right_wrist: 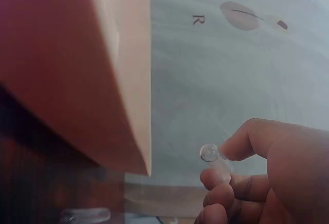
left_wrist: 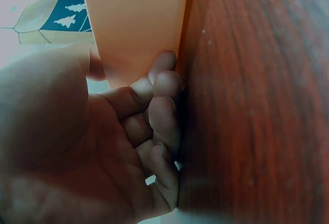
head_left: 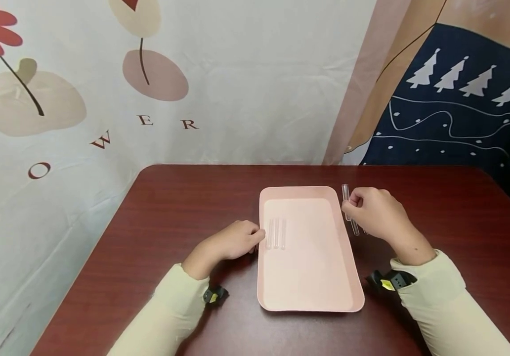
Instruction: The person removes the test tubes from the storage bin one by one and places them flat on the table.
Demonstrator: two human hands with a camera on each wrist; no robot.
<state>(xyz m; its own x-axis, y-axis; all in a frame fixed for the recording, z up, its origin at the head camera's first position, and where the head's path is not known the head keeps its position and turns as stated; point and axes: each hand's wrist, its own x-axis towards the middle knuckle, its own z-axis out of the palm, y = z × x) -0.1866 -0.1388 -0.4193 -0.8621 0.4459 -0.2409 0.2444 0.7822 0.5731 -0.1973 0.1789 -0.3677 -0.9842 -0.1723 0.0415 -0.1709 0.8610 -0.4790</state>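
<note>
A pink tray [head_left: 313, 277] lies on the table, with three clear glass test tubes [head_left: 276, 234] side by side near its left wall. My left hand [head_left: 239, 240] grips the tray's left edge, thumb at the rim; in the left wrist view its curled fingers [left_wrist: 164, 113] lie against the outer wall. Beyond the tray's right edge, my right hand [head_left: 381, 212] pinches another clear test tube [head_left: 345, 190] between thumb and fingers. The right wrist view shows this tube's round end [right_wrist: 209, 153]. Below that hand, one more test tube [head_left: 355, 227] lies on the table.
The dark red wooden table [head_left: 184, 198] runs back to a pale printed cloth [head_left: 255, 109]. A dark blue cloth with white trees [head_left: 450, 118] hangs at the back right. Black devices are worn at the left wrist [head_left: 215, 295] and the right wrist [head_left: 393, 281].
</note>
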